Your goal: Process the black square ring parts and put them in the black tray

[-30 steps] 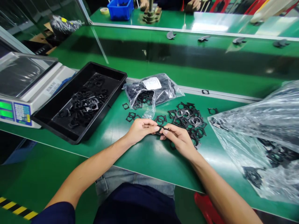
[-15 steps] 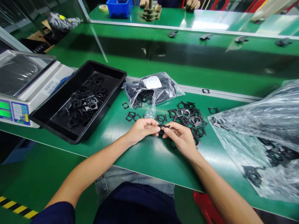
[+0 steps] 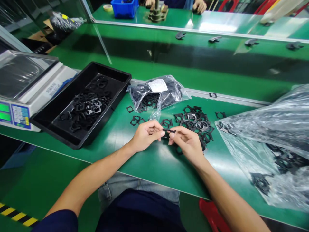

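Between my two hands, above the near part of the green table, is a small black plastic part (image 3: pixel 166 133), seen nearly edge-on. My left hand (image 3: pixel 149 135) pinches its left end with thumb and fingers. At the other end, my right hand (image 3: pixel 187 140) grips it the same way. The fingers hide much of its shape. Just beyond and to the right lies a pile of black ring-shaped plastic frames (image 3: pixel 196 120). A few more loose frames (image 3: pixel 136 120) lie behind my left hand.
On the left stand a black tray (image 3: pixel 79 141) holding many such parts and a weighing scale (image 3: pixel 36 93). A labelled plastic bag (image 3: pixel 166 90) of parts sits behind my hands. Another large clear bag (image 3: pixel 265 129) lies right. Across the table, a co-worker's hands (image 3: pixel 199 5) show near a blue bin (image 3: pixel 123 9).
Both hands keep hold of the black part at almost the same spot. My left fingers have shifted slightly left, showing a little more of the part; the view has moved slightly.
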A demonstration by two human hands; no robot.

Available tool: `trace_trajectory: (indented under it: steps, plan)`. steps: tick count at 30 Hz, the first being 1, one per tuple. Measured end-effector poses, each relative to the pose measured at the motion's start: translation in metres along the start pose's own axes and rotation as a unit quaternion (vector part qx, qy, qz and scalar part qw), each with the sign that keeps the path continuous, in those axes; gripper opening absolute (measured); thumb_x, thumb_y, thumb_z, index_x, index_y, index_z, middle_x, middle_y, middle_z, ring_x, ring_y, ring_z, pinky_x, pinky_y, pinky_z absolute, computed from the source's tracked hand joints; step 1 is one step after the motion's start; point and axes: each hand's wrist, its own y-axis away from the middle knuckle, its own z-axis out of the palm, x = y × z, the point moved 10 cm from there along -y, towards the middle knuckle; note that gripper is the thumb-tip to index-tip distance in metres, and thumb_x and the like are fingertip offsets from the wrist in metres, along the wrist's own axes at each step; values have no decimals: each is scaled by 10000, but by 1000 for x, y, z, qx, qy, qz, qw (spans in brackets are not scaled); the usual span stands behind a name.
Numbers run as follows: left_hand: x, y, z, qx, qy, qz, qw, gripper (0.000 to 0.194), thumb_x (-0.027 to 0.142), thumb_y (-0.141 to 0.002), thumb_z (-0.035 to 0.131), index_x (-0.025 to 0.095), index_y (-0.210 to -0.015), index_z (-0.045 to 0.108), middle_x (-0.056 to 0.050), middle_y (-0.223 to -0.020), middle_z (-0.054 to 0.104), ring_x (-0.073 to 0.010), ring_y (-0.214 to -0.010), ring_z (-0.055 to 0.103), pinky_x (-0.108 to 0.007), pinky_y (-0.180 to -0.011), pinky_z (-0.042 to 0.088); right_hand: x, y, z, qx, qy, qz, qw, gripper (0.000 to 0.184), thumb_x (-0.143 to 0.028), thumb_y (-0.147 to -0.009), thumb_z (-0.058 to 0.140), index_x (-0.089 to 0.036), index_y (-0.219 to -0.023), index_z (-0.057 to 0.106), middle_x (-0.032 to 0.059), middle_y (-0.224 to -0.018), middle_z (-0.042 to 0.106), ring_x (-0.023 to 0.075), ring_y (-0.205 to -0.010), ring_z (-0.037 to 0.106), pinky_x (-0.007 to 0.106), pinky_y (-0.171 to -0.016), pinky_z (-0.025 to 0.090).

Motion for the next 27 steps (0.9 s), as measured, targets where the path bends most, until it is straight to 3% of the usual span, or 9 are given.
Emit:
trace_trajectory:
  steps: [5, 17, 27]
  plan:
    - [-1, 0, 0, 4, 8, -5, 1000, 432, 533, -737, 820, 141, -849, 677, -6, -687, 669, -105, -561, 637, -223, -566, 507, -1, 1, 0, 5, 3, -6, 1000, 356, -513, -801, 801, -198, -923, 690, -10, -645, 648, 150, -552, 656, 272, -570, 549]
    - [-6, 1, 11, -63, 119, -79, 988, 431, 514, -735, 838, 107, -787, 705, -27, -719, 681, -109, -624, 638, -235, -621, 565, 4, 0, 11, -51, -31, 28, 998, 361, -527, -797, 805, -191, -885, 706, 19, -722, 686, 151, -602, 663, 297, -633, 588]
    - [3, -2, 3, -40, 51, -25, 998, 378, 483, -759, 821, 122, -773, 709, -20, -713, 675, -106, -626, 630, -232, -630, 536, -19, 5, -2, 21, 94, -101, 990, 197, -420, -894, 727, -230, -919, 771, 50, -859, 688, 176, -712, 660, 317, -669, 570]
